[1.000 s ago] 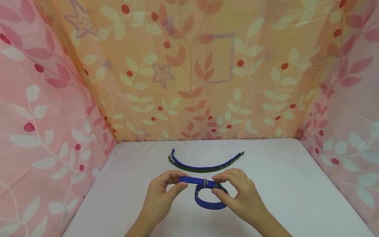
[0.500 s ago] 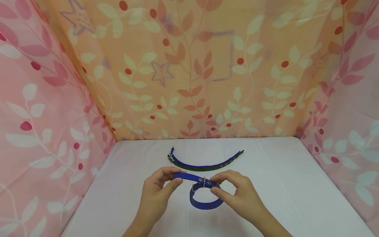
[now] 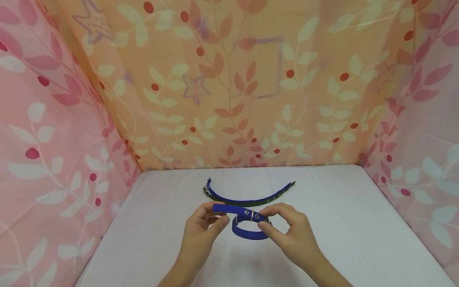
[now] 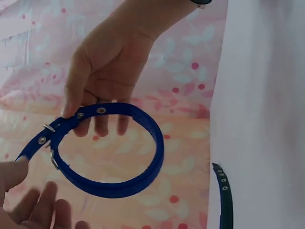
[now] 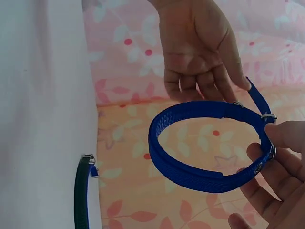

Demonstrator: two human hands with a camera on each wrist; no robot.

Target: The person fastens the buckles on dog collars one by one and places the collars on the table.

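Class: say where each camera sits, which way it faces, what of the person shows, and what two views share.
Head: from the head, forward and down; left hand and right hand hold the blue strap, forearms showing.
Left wrist: on that wrist, facing the right hand across the loop; left hand cropped, lower left.
Right wrist: on that wrist, facing the left hand across the loop; right hand cropped, lower right.
Both wrist views share the loop and part of the darker strap.

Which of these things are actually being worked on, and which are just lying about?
In the job:
blue looped strap
left grip, holding its free end
right grip, pinching near its eyelets

Apparently just lying about:
green-and-blue strap, on the white table, untouched
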